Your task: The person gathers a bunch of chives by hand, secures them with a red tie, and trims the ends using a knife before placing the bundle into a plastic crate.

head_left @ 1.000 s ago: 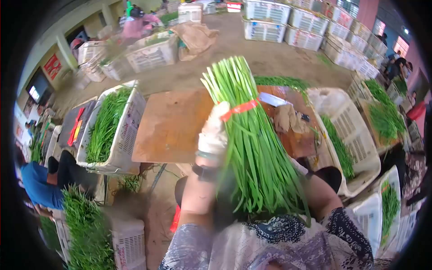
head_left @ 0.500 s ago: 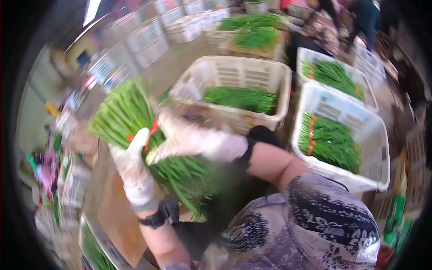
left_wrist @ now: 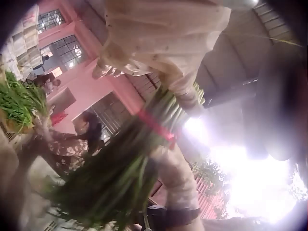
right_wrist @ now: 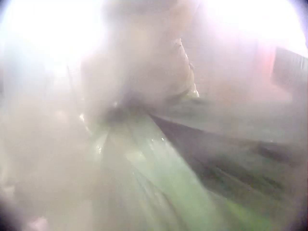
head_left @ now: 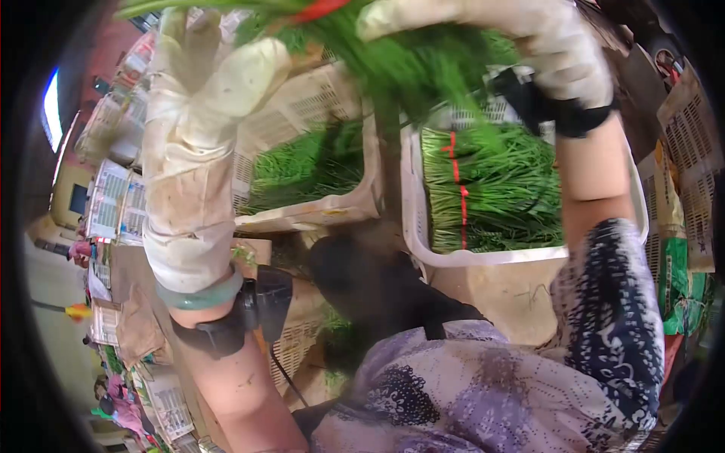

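A bundle of garlic chives (head_left: pixel 408 68), tied with a red band (head_left: pixel 317 9), is raised at the top of the head view, blurred and partly cut off. My gloved right hand (head_left: pixel 491 26) grips its leafy side below the band; the left wrist view shows that hand (left_wrist: pixel 175 168) against the bundle. At the stem end, my gloved left hand (head_left: pixel 215 79) is spread, thumb apart from the fingers, with stems passing across the fingertips. Below the right hand, a white crate (head_left: pixel 423 257) holds banded chives (head_left: pixel 491 189). The right wrist view is mostly haze over green leaves (right_wrist: pixel 163 168).
Left of that crate stands another white crate (head_left: pixel 325 208) with loose chives (head_left: pixel 310 162) in it. Beneath my arms are my dark-clad knees (head_left: pixel 370 279). A green sack (head_left: pixel 674 279) stands at right. The left wrist view shows another person (left_wrist: pixel 77 139) near more greens (left_wrist: pixel 21 101).
My view has swung right from the wooden table to the crates. The bundle has come along, held first with the left hand, then with both; now the left hand is spread.
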Action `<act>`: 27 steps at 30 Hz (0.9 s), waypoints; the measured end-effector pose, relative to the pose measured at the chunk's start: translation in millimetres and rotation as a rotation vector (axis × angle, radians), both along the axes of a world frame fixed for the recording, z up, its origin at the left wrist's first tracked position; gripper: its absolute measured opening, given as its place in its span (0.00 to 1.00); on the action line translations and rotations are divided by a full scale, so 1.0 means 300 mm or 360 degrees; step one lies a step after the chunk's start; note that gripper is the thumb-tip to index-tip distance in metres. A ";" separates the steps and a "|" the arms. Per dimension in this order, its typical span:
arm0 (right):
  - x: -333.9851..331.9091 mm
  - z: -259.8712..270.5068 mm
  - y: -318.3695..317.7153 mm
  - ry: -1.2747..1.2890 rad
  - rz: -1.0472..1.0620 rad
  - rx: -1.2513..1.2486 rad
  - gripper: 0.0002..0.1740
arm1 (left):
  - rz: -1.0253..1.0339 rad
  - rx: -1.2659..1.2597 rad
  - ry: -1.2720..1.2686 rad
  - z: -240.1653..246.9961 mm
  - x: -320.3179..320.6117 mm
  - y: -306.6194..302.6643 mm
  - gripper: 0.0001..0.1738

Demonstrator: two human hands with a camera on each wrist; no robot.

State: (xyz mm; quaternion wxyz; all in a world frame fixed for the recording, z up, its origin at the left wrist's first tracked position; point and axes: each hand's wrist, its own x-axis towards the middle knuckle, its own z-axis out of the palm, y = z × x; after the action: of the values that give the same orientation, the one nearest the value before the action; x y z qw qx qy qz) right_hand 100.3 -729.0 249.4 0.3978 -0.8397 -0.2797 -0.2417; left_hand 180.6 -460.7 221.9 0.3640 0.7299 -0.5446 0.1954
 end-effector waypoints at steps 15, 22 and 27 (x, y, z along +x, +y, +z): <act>-0.112 -1.127 -0.215 0.2199 0.0165 -0.0885 0.65 | 0.0949 0.0050 0.1435 -0.356 0.026 0.610 0.42; -0.194 -1.377 -0.145 0.1978 -0.0066 -0.0914 0.63 | 0.1472 0.0184 0.1068 -0.389 -0.154 0.779 0.45; -0.146 -1.368 -0.086 0.2080 -0.0139 -0.1403 0.62 | 0.1511 0.0140 0.1072 -0.440 -0.231 0.880 0.46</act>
State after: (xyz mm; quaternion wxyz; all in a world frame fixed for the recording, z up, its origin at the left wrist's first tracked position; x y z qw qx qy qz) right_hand 56.4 -754.9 -161.0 0.1020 -0.9021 -0.0259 0.4185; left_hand 111.3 -196.6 89.9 0.3589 0.9304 -0.0196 0.0715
